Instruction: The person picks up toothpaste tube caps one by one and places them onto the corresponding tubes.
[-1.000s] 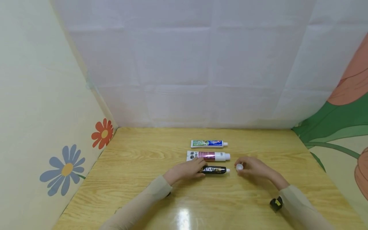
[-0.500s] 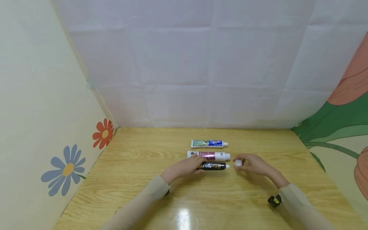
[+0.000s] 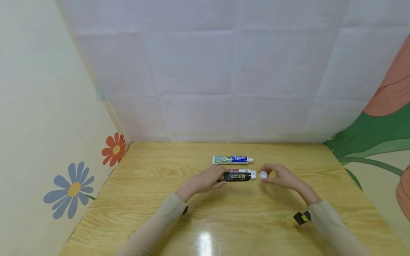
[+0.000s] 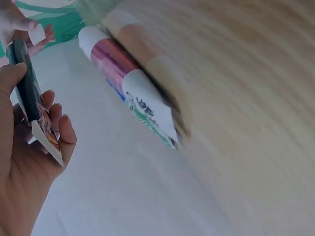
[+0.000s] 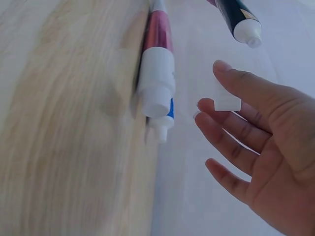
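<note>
In the head view, the left hand [image 3: 203,180] grips the black tube [image 3: 239,176], its fingers curled round it; the tube overlaps the maroon-and-white tube [image 3: 246,170] behind. Just right of these, the right hand [image 3: 283,177] pinches a white cap [image 3: 263,174]. On the far side, the blue-and-green tube [image 3: 230,160] lies on the surface [image 3: 160,167].

The left wrist view shows the black tube held above the surface, between thumb and fingers.

In the right wrist view, the cap sits between thumb and fingers, the lower fingers spread, near but apart from the black tube's white tip.
</note>
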Tool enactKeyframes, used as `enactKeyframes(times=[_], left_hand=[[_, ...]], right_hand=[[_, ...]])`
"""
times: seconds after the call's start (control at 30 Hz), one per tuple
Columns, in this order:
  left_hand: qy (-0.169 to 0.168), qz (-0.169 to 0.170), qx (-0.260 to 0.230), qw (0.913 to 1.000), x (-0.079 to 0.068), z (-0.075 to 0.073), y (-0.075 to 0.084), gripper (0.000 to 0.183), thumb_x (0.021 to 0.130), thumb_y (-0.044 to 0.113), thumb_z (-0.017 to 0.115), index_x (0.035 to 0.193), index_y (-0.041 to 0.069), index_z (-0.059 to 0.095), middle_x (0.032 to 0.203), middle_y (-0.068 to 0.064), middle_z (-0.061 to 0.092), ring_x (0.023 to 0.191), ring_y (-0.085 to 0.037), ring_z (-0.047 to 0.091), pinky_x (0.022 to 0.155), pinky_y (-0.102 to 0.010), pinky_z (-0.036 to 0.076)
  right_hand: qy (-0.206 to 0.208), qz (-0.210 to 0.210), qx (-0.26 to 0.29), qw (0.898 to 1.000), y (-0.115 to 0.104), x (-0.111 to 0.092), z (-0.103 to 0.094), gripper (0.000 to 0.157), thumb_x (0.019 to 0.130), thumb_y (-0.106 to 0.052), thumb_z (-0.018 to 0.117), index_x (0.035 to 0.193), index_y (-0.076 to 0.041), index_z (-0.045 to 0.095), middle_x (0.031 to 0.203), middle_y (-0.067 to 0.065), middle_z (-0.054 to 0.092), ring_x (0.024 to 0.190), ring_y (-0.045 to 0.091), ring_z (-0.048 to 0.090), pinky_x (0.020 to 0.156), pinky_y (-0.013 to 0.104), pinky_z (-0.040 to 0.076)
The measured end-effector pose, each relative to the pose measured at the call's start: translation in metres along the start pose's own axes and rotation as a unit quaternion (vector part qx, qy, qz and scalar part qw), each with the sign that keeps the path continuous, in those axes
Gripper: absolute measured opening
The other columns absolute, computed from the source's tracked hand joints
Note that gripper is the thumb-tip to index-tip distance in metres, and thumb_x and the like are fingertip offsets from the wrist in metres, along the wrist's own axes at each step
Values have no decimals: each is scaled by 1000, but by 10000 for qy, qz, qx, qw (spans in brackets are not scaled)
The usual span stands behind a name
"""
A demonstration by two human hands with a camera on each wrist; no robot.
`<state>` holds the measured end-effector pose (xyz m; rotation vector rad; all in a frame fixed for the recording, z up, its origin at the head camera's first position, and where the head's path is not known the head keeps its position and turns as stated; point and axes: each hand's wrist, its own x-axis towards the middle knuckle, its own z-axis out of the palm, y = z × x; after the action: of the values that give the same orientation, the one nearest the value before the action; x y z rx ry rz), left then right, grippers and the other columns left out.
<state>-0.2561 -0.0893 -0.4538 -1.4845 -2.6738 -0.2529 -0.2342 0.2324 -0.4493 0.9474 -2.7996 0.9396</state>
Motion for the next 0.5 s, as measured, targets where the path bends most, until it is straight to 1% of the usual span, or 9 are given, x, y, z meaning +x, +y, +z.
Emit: enactKeyframes(times=[0.1, 0.3, 0.33, 0.5], left_hand=[[217, 145, 49, 9996, 1, -5, -1, 44, 97, 31, 47, 133, 5, 42, 122, -4, 52, 110, -16, 49, 97, -29, 44], [427, 119, -178, 9989, 2, -18, -2, 45, 96, 26, 51, 134, 5, 41, 118, -7, 54, 106, -17, 52, 92, -32, 47], [481, 113, -207, 9986, 2, -20, -3, 44, 95, 26, 52, 133, 5, 42, 117, -7, 54, 106, -17, 52, 92, -32, 47], [848, 157, -15, 9963, 2, -27, -5, 40, 94, 28, 53, 127, 6, 45, 114, -6, 56, 103, -15, 53, 92, -29, 47]], right_hand=[[150, 6, -99, 9998, -4, 3, -2, 30, 80, -25, 72, 106, -10, 65, 94, -4, 65, 83, 11, 58, 74, 41, 51], [451, -58, -124, 9989, -10, 8, -7, 27, 80, -22, 73, 105, -17, 65, 97, -8, 65, 83, 9, 56, 73, 36, 49], [502, -91, -132, 9986, -11, 9, -8, 26, 80, -22, 73, 105, -17, 65, 96, -8, 65, 82, 9, 56, 73, 35, 49], [744, -276, -203, 9966, -13, 11, -11, 28, 80, -21, 73, 106, -14, 66, 95, -8, 66, 80, 9, 57, 70, 29, 47]])
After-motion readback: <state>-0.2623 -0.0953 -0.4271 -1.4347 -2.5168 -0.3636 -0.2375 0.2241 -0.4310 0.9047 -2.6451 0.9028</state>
